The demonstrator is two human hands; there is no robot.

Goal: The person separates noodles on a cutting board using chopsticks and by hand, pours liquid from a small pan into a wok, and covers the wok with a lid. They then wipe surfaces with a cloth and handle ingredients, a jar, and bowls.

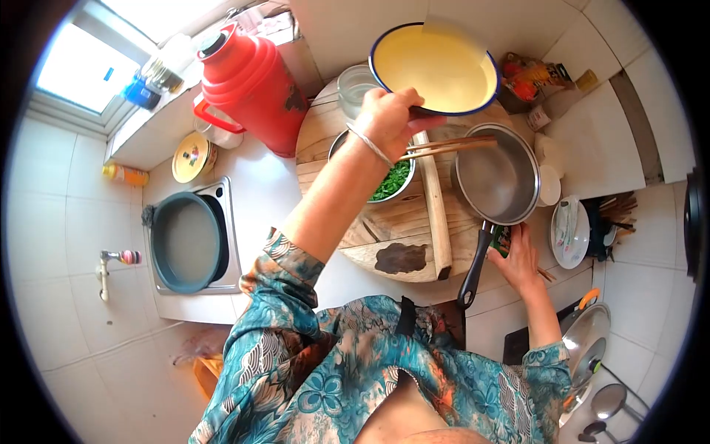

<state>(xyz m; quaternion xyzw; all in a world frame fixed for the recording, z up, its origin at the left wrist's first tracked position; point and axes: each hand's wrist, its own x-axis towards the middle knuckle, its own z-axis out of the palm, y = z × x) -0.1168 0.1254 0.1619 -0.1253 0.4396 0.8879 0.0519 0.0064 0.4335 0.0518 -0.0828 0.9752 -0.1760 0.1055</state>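
A yellow enamel bowl (436, 70) with a dark blue rim is tilted at the top, and my left hand (392, 122) grips its near edge. Below that hand, chopped greens (392, 182) lie in a metal bowl, partly hidden by my wrist. Wooden chopsticks (451, 146) stretch from this bowl over the rim of a steel saucepan (499, 181). The saucepan's black handle (475, 266) points toward me. My right hand (520, 259) is just below the pan, its thumb and fingers around a small green packet (501, 240) partly under the pan.
A round wooden board (399, 237) carries a rolling pin (435, 214) and a glass bowl (355, 85). Left are a red thermos (251, 89), a lidded yellow tin (192, 157) and a basin (185, 240) in the sink. A white plate (569, 233) is at right, near a wok lid (588, 333).
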